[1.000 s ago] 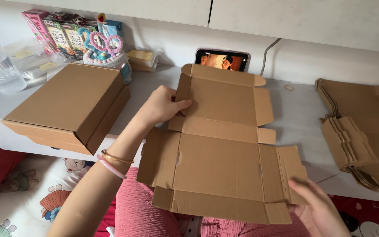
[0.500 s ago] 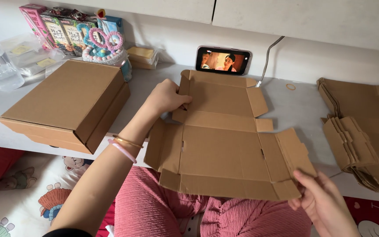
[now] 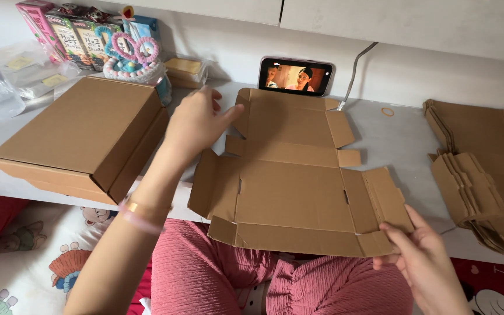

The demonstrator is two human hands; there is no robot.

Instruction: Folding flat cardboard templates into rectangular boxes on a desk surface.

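The flat, unfolded brown cardboard box blank lies across the edge of the white table; the left hand hovers open, fingers spread, at its upper left flap; the right hand pinches the lower right corner flap; folding cleanly would call for pressing along the scored creases, judging by the flaps.

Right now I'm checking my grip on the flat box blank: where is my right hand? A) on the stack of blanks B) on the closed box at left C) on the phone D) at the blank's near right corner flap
D: the right hand touches the near right corner flap of the unfolded box blank.
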